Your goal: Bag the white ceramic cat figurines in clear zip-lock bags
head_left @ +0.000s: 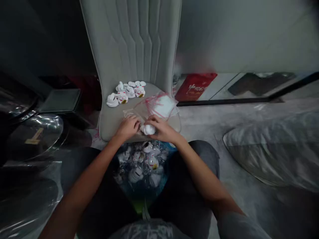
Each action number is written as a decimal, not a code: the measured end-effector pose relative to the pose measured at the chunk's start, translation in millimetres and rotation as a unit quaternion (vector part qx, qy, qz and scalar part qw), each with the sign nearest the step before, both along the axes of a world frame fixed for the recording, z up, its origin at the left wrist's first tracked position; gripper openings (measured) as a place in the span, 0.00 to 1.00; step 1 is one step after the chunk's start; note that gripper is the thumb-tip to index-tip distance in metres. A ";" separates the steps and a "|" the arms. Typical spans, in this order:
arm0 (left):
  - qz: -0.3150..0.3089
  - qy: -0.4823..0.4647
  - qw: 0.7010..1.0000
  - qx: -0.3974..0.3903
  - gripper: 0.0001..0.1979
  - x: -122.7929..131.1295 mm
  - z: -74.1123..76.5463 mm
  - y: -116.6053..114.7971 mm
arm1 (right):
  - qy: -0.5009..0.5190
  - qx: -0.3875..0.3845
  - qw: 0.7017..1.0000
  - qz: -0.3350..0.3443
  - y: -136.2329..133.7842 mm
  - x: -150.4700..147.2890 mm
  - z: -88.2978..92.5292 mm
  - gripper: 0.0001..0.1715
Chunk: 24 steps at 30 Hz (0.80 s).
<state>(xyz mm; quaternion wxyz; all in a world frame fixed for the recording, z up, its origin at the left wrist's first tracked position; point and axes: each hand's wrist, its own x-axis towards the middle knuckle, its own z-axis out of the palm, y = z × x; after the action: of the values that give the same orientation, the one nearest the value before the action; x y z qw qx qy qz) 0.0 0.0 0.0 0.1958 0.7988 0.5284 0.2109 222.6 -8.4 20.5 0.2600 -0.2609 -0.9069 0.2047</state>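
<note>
Over the front of a grey chair seat (109, 127), my right hand (161, 129) is closed around a small white figurine (149, 129). My left hand (129, 127) is just to the left, fingers curled by a clear plastic bag (141, 120); what its fingertips pinch, if anything, is hidden. Several white lucky cat figurines (122, 97) with red and gold markings stand at the seat's back left. A stack of clear bags with pink edges (163, 105) lies on the seat's right side. Below the seat, between my knees, a container holds several bagged lucky cat figurines (152, 162).
The chair's padded backrest (134, 39) rises behind the seat. A red printed bag (195, 87) is on the right behind the chair. A large plastic-covered bundle (271, 149) lies on the floor at right. Shiny round containers (37, 136) stand at left.
</note>
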 end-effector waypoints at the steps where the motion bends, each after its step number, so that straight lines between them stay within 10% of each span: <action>1: -0.002 -0.028 1.000 -0.001 0.08 -1.2 1.0 0.1 | -0.007 0.011 1.000 -0.003 -0.8 -1.4 -0.2 0.28; 10: 0.010 -0.153 0.988 -0.029 0.06 -5.4 -1.8 0.9 | -0.063 0.032 0.997 -0.038 -0.1 -4.4 -15.6 0.36; 24: -0.006 -0.106 0.993 0.054 0.08 0.7 -0.8 -1.2 | -0.044 0.009 0.999 -0.021 14.4 -0.6 -27.2 0.44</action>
<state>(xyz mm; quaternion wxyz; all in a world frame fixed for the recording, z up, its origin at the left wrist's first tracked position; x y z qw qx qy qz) 0.7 -1.2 -0.8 0.2085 0.7845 0.4875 0.3216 222.0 6.0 -6.8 0.2269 -0.2864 -0.9135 0.1789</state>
